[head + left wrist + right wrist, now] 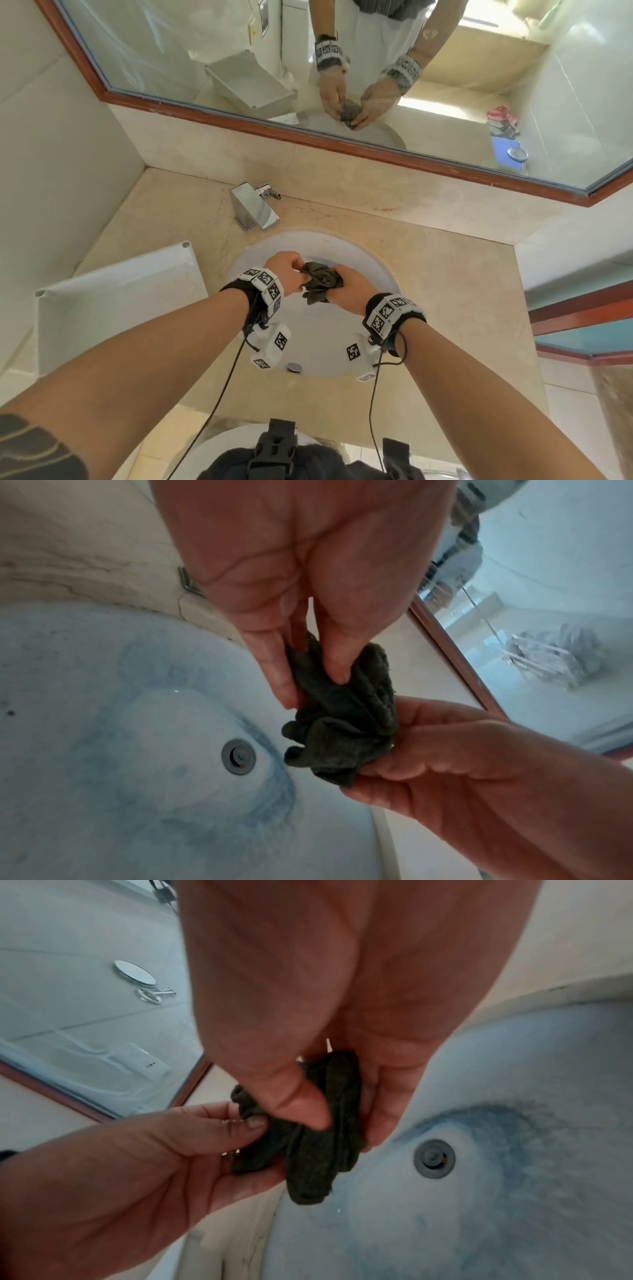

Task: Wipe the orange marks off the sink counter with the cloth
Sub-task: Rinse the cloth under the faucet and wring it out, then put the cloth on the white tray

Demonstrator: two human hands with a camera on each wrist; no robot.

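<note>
A crumpled dark olive cloth (321,281) hangs over the white sink basin (373,260), held by both hands. My left hand (286,272) pinches its left side between thumb and fingers; in the left wrist view the cloth (346,723) bunches below those fingers (274,669). My right hand (346,287) grips its right side, thumb pressed into the folds of the cloth (318,1139) in the right wrist view. A faint orange-red mark (388,208) shows on the beige marble counter (445,274) behind the basin, to the right of the faucet.
A chrome faucet (253,209) stands at the basin's back left. The drain (294,367) sits near the basin's front. A white panel (120,298) lies on the counter's left. A wood-framed mirror (308,137) runs along the back wall.
</note>
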